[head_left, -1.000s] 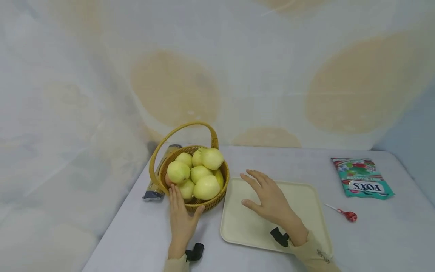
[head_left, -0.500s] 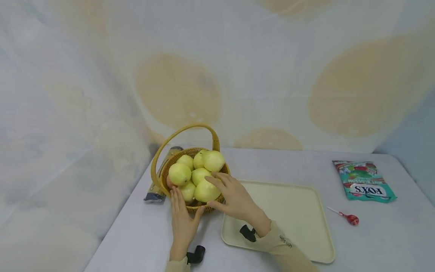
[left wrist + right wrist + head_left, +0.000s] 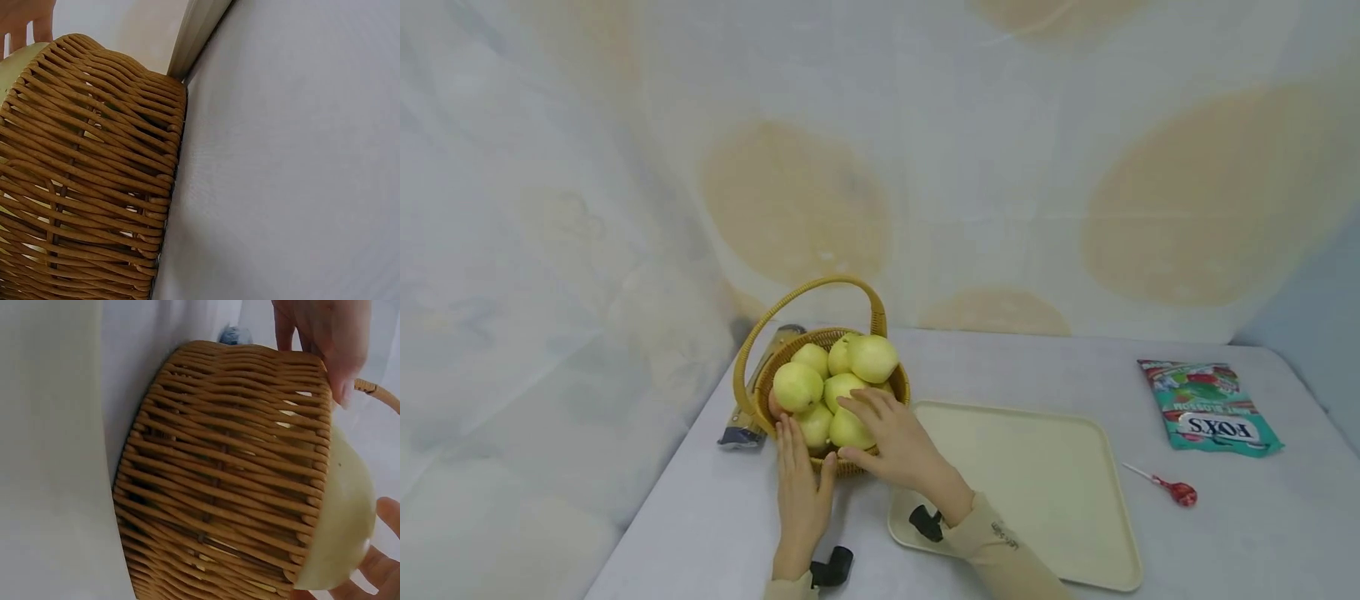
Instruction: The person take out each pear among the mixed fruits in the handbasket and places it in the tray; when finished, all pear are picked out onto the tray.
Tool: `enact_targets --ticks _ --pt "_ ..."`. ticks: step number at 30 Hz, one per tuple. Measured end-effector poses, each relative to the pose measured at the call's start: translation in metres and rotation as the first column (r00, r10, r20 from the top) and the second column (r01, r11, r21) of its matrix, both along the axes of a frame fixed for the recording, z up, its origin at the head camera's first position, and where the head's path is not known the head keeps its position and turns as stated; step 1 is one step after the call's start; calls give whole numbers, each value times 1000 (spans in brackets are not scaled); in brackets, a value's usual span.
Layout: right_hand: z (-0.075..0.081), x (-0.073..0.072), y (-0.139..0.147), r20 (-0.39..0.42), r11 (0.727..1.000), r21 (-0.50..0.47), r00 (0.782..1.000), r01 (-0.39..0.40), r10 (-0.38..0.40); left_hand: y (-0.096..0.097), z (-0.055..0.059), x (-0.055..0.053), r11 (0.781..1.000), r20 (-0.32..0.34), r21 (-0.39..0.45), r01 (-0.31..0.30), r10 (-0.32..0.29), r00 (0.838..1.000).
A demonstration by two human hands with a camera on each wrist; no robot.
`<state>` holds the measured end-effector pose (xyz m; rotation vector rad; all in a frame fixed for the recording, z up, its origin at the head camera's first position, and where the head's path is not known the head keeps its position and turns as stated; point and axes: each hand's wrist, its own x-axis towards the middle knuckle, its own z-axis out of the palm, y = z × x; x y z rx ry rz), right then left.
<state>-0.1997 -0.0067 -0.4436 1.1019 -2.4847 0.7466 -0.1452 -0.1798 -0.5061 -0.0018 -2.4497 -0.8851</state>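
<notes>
A woven wicker basket with a tall arched handle stands at the left of the table, heaped with yellow-green pears. My left hand rests against the basket's front left rim, its fingers straight and its thumb raised near the front edge. My right hand reaches over the front right rim and grips the foremost pear, fingers across its top and thumb on its near side. In the right wrist view this pear bulges above the rim, with fingertips at it. The left wrist view shows the basket's wall.
A cream tray lies right of the basket, partly under my right forearm. Beyond it are a red lollipop and a green Fox's candy bag. A dark and gold packet lies behind the basket's left side, near the cloth wall.
My right hand has moved left from above the tray onto the front pear. My left hand has stayed at the basket, its thumb now closer to its fingers.
</notes>
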Motion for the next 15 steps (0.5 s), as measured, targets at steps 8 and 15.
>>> enact_targets --ticks 8,15 --pt "-6 -2 -11 -63 999 10 997 50 -49 -1 0 -2 1000 -25 1 -5 5 1000" --pt "-19 -5 -22 -137 987 -29 978 157 -159 -1 -3 -2 1000 -39 12 -6 6 999"
